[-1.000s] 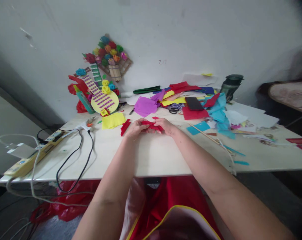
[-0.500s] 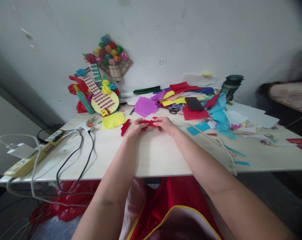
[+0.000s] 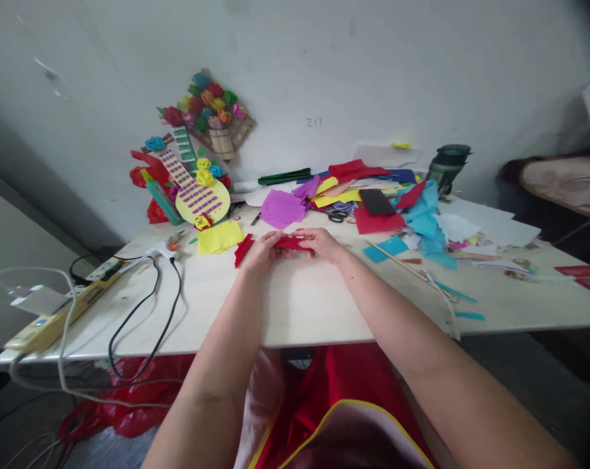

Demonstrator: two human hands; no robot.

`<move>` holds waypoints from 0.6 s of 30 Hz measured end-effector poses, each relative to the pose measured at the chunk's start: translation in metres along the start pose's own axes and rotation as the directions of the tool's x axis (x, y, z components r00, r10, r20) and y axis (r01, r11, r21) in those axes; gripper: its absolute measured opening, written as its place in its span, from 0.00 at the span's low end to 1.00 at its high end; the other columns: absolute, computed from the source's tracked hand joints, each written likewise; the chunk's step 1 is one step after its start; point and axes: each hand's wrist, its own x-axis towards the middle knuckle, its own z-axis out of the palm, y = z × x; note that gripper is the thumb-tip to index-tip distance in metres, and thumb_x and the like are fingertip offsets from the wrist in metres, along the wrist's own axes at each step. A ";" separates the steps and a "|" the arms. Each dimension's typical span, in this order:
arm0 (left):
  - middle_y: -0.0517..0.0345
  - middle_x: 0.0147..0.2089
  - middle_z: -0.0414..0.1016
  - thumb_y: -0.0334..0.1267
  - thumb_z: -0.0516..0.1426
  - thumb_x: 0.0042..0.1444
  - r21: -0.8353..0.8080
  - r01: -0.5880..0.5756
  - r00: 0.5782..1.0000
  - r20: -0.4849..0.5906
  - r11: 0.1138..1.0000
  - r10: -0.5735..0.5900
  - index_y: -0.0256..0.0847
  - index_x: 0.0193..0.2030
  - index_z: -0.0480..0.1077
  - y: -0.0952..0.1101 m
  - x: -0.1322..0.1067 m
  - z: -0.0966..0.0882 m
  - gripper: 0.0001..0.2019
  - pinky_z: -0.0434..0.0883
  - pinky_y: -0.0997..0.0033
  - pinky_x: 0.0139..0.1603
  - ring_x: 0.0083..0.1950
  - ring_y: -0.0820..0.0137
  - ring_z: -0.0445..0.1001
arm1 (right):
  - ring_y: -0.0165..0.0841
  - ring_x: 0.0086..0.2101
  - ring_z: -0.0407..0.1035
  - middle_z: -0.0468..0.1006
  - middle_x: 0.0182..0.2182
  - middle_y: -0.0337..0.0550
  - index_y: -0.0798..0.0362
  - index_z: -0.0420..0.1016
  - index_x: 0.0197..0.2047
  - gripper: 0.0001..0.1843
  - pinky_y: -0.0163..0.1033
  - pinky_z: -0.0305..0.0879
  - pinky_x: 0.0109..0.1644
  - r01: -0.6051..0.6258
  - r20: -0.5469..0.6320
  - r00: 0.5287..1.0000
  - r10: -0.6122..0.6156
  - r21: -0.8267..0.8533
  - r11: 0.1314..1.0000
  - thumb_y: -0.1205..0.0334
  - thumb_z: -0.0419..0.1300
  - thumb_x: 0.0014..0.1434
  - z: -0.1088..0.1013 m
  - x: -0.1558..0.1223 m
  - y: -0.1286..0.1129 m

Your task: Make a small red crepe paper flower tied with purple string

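Both of my hands meet at the middle of a pale table (image 3: 304, 306). My left hand (image 3: 261, 251) and my right hand (image 3: 323, 243) pinch the two ends of a folded red paper strip (image 3: 291, 243), fingers closed on it just above the tabletop. Another red paper piece (image 3: 242, 249) lies on the table just left of my left hand. A yellow sheet (image 3: 220, 236) lies further left, and a purple sheet (image 3: 281, 208) lies behind my hands.
Coloured paper scraps (image 3: 424, 221), scissors (image 3: 338, 215), a dark phone (image 3: 377, 202) and a thin wooden stick (image 3: 397, 260) crowd the far right. A paper guitar (image 3: 194, 189) and paper flower bouquet (image 3: 211, 111) lean on the wall. A glue gun (image 3: 170, 244), power strip (image 3: 55, 316) and cables sit left; a dark jar (image 3: 446, 168) stands behind.
My hands have stayed together on the red strip, shifting slightly away from me; the fingers have reworked their grip on it. The view has drifted a little.
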 end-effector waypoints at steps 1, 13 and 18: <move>0.50 0.29 0.75 0.48 0.57 0.49 0.000 0.004 1.000 -0.019 1.000 -0.004 0.33 0.38 0.67 0.001 0.000 0.000 0.18 0.69 0.69 0.28 0.23 0.70 0.72 | 0.20 0.12 0.57 0.74 0.20 0.36 0.58 0.76 0.44 0.19 0.28 0.54 0.15 0.001 0.005 1.000 -0.001 0.003 1.000 0.72 0.56 0.47 0.000 0.000 0.000; 0.52 0.29 0.75 0.41 0.57 0.47 -0.014 0.001 0.996 -0.094 1.000 -0.003 0.34 0.33 0.69 -0.005 0.005 -0.006 0.11 0.71 0.68 0.28 0.27 0.69 0.73 | 0.21 0.11 0.56 0.73 0.16 0.36 0.60 0.76 0.44 0.18 0.28 0.53 0.14 -0.025 -0.001 1.000 0.025 0.045 0.999 0.70 0.57 0.48 0.000 -0.001 -0.002; 0.51 0.28 0.75 0.41 0.53 0.50 -0.055 0.058 0.994 -0.094 0.997 -0.063 0.34 0.33 0.71 0.001 0.004 -0.004 0.12 0.70 0.67 0.29 0.24 0.68 0.73 | 0.21 0.11 0.56 0.74 0.16 0.36 0.59 0.76 0.44 0.18 0.28 0.53 0.14 -0.045 0.011 0.999 0.044 0.068 0.997 0.70 0.57 0.48 -0.001 -0.001 -0.001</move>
